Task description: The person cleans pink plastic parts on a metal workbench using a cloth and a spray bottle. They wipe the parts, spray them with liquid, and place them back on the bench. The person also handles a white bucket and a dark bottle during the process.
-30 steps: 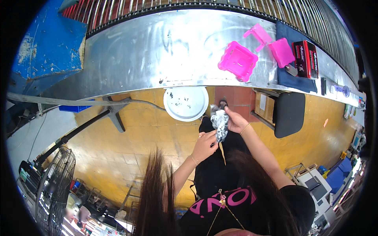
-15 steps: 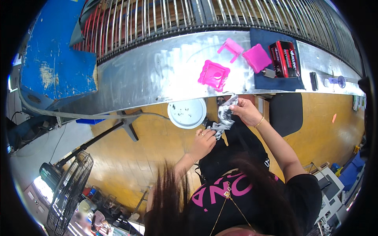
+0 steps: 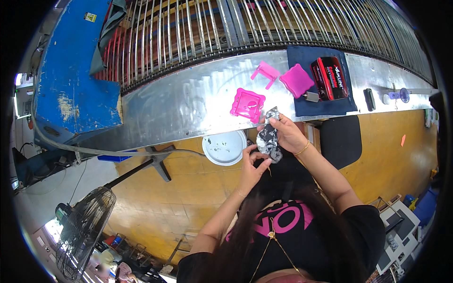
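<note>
Held over my lap, just off the metal bench edge, is a crumpled white rag with black smudges. My right hand pinches its upper part between thumb and fingers. At its lower end, my left hand grips it with curled fingers. Nearest to them on the bench lies a bright pink square tray with a wavy rim. Behind it are a pink U-shaped bracket and a pink wavy-edged panel.
A small grey cylinder and a black-and-red box rest on a dark blue cloth. Below the bench edge stands a white basin with dark bits. Metal rollers run behind the bench; a black fan stands at left.
My left hand has come up and closer to the right hand. The rag, stretched out before, is now bunched between them. The whole view has shifted slightly.
</note>
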{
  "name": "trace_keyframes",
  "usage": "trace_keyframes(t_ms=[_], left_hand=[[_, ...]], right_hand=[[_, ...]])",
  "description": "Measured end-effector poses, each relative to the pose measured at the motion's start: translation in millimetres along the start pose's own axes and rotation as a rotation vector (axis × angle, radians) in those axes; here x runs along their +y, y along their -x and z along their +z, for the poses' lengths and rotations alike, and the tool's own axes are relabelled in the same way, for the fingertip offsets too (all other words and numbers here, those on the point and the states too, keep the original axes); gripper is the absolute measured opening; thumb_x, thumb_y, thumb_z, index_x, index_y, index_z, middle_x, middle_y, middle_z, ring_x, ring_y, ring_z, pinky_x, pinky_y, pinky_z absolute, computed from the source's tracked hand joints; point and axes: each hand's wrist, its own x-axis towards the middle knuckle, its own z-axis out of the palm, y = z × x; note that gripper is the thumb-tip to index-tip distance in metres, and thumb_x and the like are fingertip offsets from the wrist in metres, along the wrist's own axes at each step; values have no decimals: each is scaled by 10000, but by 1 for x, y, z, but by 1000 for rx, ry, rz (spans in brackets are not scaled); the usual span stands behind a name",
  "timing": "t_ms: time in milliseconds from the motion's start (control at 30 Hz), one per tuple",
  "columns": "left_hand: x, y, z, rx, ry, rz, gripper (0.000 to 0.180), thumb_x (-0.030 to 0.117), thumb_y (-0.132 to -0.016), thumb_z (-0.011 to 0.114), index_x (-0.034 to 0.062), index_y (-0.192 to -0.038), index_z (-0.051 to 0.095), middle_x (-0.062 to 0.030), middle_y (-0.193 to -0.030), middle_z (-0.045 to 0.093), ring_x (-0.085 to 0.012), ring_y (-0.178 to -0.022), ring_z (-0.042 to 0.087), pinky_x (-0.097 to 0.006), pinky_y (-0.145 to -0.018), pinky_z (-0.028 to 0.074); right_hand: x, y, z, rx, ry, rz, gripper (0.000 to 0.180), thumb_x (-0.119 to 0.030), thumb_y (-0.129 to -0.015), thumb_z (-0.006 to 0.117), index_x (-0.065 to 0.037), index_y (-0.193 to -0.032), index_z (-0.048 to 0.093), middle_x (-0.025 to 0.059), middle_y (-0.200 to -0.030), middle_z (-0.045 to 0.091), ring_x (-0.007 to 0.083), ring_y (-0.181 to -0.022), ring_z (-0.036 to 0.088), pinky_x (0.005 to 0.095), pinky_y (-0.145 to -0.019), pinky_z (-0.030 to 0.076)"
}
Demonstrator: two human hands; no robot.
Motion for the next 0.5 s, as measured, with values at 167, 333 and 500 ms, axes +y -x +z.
trace_keyframes(t_ms=[167,333,500], left_hand=[[37,-17,-15,142,-498,291,228,121,-834,726,35,-1007,604,-81,-947,545,-234,-889,502,-349,-822,396],[46,-23,-16,170,-744,503,136,96,-762,735,69,-858,642,-58,-936,585,-250,-917,543,-372,-841,373],[23,-27,3,128,-911,594,245,79,-771,704,50,-1005,636,-74,-1037,626,-252,-908,591,-398,-853,376]], right_hand=[[12,0,2,6,121,-90,216,-104,-973,586,-42,-1179,569,52,-1080,650,134,-937,648,283,-847,528],[32,1,11,398,1181,-586,161,-38,-928,604,11,-1081,623,82,-998,614,161,-830,602,262,-774,465],[62,12,-15,340,1037,-416,319,-83,-947,584,19,-1248,557,106,-1125,598,165,-1004,585,296,-885,456]])
